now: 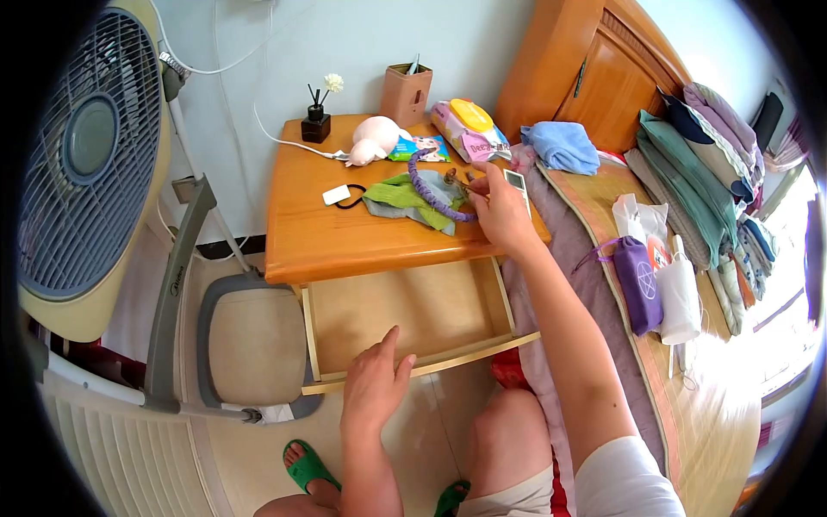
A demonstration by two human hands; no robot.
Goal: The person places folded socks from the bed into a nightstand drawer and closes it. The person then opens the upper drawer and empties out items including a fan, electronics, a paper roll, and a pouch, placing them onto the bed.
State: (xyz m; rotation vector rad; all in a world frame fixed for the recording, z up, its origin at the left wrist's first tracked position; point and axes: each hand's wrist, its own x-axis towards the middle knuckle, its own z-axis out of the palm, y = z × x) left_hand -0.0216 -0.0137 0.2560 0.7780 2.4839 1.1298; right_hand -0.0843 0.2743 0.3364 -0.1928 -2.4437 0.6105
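My right hand [498,205] is over the right part of the wooden nightstand [327,246], its fingers closed at small brown items [457,179]; what they grip is too small to name. Beside it a purple braided band [422,188] curves over a green and grey cloth [394,198]. A small white-framed device [517,185] lies just behind this hand. Above the front edge of the pulled-out drawer [405,314], my left hand [376,379] hangs with its fingers apart and holds nothing. No objects show inside the drawer.
A pink plush [376,140], wipes pack [469,129], pink holder [406,93] and black diffuser [316,127] stand at the nightstand's back. At left is a large fan [90,142]. The bed at right bears a blue towel [560,147], purple pouch [637,284] and white roll [679,302].
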